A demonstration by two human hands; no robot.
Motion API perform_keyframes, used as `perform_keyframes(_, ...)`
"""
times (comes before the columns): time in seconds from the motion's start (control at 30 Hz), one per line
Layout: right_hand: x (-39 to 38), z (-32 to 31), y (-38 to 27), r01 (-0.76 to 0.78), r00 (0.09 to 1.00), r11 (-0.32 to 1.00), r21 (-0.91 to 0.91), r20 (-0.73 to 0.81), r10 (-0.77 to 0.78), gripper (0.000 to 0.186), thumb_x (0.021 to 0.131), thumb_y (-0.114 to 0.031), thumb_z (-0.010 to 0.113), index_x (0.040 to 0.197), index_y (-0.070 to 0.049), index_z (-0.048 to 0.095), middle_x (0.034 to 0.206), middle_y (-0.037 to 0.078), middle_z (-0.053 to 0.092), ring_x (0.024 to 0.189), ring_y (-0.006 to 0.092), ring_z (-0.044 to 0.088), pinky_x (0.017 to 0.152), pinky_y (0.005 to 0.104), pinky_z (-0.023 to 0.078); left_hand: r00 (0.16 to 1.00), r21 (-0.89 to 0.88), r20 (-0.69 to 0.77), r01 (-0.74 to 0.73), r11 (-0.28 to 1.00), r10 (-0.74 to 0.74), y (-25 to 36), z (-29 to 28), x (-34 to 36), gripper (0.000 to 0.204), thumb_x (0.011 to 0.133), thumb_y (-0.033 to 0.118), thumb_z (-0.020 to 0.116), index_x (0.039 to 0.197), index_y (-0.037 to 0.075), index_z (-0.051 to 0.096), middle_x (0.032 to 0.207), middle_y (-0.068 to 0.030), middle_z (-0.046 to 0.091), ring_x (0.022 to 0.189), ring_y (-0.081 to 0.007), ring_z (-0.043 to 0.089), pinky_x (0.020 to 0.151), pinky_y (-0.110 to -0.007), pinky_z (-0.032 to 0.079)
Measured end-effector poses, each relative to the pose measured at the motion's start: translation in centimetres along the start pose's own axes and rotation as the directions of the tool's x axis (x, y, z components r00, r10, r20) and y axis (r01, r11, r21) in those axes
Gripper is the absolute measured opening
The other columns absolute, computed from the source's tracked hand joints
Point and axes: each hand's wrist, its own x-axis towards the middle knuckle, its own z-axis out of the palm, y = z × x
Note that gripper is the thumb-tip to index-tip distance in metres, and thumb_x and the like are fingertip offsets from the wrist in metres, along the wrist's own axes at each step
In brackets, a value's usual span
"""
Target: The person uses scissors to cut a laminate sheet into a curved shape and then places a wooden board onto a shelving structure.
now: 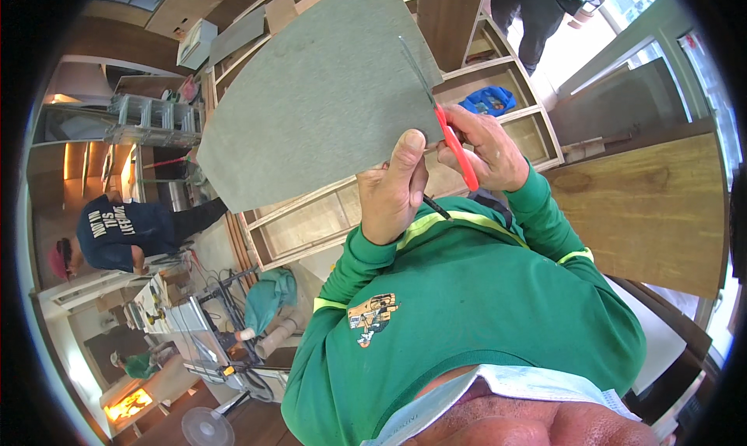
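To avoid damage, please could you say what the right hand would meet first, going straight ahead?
Beyond the red-handled scissors it holds, the right hand would probably meet the grey sheet first, though depth is unclear.

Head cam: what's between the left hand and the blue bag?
In the head view, the right hand and the red-handled scissors it holds lie between them.

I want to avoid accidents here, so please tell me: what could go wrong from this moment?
1. The left hand grips the gray sheet with its thumb near the red-handled scissors in the right hand; a slip might nick it.
2. The sheet spreads far past that grip, so it could swing or bend.
3. If dropped, the scissors might fall into the wooden frame.
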Motion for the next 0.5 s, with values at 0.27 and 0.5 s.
perform_keyframes(0.27, 0.0, 0.3, 0.1, -0.013, 1.0, 1.0, 0.023, 0.022, 0.013, 0.043, 0.088, -0.024, 0.071, 0.116, 0.004, 0.055, 0.077, 0.013, 0.061, 0.065, 0.0205, 0.059, 0.059, 0.0333, 0.046, 0.994, -0.022, -0.056, -0.091, 0.996, 0.089, 0.4, 0.7, 0.0, 0.02, 0.098, 0.022, 0.062, 0.088, 0.004, 0.062, 0.058, 0.0029, 0.048, 0.043, -0.0041, 0.034, 0.04, -0.022, 0.024)
perform_keyframes(0.5, -2.4, 0.9, 1.7, -0.265, 0.922, 0.923, 0.277, 0.353, 0.159, 0.04, 0.093, -0.017, 0.067, 0.125, 0.002, 0.052, 0.09, 0.006, 0.064, 0.081, 0.0116, 0.06, 0.072, 0.0285, 0.049, 0.99, 0.079, 0.017, -0.142, 0.987, 0.141, 0.6, -2.0, 0.6, 0.018, 0.097, 0.02, 0.064, 0.086, 0.006, 0.06, 0.064, 0.0015, 0.052, 0.045, -0.0047, 0.04, 0.041, -0.022, 0.028)
